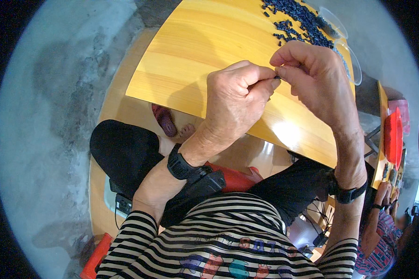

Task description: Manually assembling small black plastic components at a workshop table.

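Over yellow table [186,56], left hand [235,95] is pinching small dark piece [277,77]; right hand [319,76] is holding fingertips narrow beside it (gripping too? can't tell). Loose dark pieces [307,21] are lying toward table's far right.

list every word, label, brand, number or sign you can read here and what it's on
No text can be quoted reliably.
Striped shirt: a row of coloured letters and fainter lettering, too blurred and distorted to quote.
Black box low on the left: pale markings, too small to read.
Black wristbands: nothing readable.
Small dark pieces on the table: no lettering visible at this size.
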Motion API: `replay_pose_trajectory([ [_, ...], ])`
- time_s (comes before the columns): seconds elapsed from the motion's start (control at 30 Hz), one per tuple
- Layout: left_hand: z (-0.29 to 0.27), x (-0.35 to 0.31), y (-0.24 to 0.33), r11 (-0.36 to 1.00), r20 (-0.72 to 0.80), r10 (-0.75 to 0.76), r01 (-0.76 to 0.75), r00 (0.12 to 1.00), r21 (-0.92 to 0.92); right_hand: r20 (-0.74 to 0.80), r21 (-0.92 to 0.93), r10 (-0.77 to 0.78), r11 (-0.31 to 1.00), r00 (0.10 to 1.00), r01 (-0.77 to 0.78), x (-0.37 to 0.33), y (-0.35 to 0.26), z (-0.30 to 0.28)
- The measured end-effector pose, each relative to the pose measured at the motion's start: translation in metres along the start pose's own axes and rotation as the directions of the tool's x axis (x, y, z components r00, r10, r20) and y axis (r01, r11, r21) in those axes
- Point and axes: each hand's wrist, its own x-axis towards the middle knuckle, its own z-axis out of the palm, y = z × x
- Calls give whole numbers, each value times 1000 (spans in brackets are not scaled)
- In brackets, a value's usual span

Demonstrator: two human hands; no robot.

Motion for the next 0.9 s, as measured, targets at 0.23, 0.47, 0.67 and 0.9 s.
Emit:
replay_pose_trajectory([
  [0.23, -7, 5, 6, 985, -7, -117, 115, 993, -126, 65, -14, -10, 1000, 998, 11, 14, -4, -2],
  [0.47, -17, 9, 20, 916, 85, -258, 272, 962, -294, 246, 246, 159, 944, 956, -221, 17, -9, -17],
  [0.67, -15, 8, 20, 932, 67, -224, 234, 972, -278, 265, 243, 107, 954, 958, -174, 17, -8, -22],
  [0.9, -17, 9, 26, 890, 112, -255, 278, 960, -360, 250, 368, 59, 917, 966, -151, 13, -1, -24],
])
